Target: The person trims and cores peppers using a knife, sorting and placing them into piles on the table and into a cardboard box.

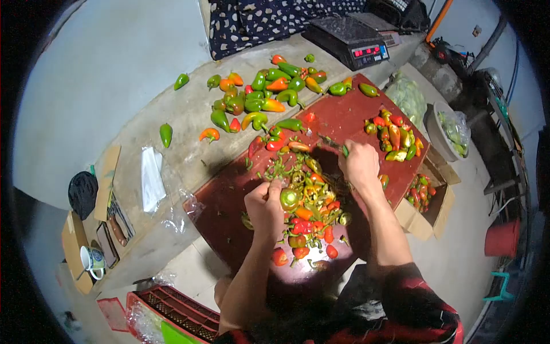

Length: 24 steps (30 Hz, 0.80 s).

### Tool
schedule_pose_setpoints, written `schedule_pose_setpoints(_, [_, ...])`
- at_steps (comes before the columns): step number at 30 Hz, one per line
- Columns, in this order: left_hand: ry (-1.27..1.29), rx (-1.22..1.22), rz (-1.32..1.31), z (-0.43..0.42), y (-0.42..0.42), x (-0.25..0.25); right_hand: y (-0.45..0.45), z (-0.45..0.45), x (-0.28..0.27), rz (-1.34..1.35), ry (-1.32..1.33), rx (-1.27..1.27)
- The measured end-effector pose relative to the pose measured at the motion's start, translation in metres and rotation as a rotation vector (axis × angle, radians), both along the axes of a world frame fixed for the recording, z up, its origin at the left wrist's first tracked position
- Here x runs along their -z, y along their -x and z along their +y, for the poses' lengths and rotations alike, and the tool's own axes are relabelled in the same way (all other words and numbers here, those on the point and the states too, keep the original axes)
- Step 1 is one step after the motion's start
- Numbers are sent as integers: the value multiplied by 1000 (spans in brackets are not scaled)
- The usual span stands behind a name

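My left hand [266, 207] is closed at the middle of the dark red board [217, 215], its fingers on a cut green pepper [289, 199] whose open end faces up. In my right hand [361, 164] is a small knife [329, 141] with a green handle, its blade pointing left and away from me. Between the hands lies a heap of cut pepper pieces [314, 189], green, orange and red. Red pieces [302, 226] spread nearer to me. Whole and cut peppers [395, 137] form another pile on the board's right side.
Many whole peppers [252, 97] lie on the concrete ledge [189, 109] beyond the board. A digital scale [349, 43] stands at the back. On the right are a cardboard box [441, 212] with peppers and a tub [438, 132]. A mug [93, 261] and red crate [172, 307] are left.
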<state>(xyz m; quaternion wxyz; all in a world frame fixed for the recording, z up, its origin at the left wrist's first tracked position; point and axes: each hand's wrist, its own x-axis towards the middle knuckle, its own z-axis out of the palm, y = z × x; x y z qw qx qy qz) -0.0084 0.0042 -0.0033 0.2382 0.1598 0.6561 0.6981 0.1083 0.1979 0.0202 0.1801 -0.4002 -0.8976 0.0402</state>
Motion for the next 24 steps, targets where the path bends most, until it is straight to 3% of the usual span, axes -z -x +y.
schedule_pose_setpoints(3, [-66,-49,-153,2,10,6,-1,-8,-3,24,53,1])
schedule_pose_setpoints(4, [-108,-35,-352,0,13,2,-2,-10,0,9,48,3])
schedule_pose_setpoints(6, [-237,-58,-264,2,19,21,-4,-8,1,25,72,-16])
schedule_pose_setpoints(10, [-446,-15,-408,-9,50,51,-14,1,0,97,157,-21])
schedule_pose_setpoints(12, [-853,249,-948,-12,83,65,-21,5,-5,118,197,-8])
schedule_pose_setpoints(13, [-847,248,-937,-8,88,68,-24,6,-7,127,232,18])
schedule_pose_setpoints(15, [-455,-134,-618,8,90,40,-29,11,-8,182,291,16])
schedule_pose_setpoints(16, [-450,-133,-609,21,96,34,-31,13,-9,227,343,18])
schedule_pose_setpoints(20, [384,-7,946,75,136,19,-35,17,-12,282,402,-28])
schedule_pose_setpoints(21, [385,-5,951,83,139,15,-35,16,-12,318,427,-46])
schedule_pose_setpoints(23, [809,108,1216,99,143,5,-32,14,-7,319,425,-74])
schedule_pose_setpoints(24, [973,200,1159,106,141,-3,-32,12,-10,332,436,-98])
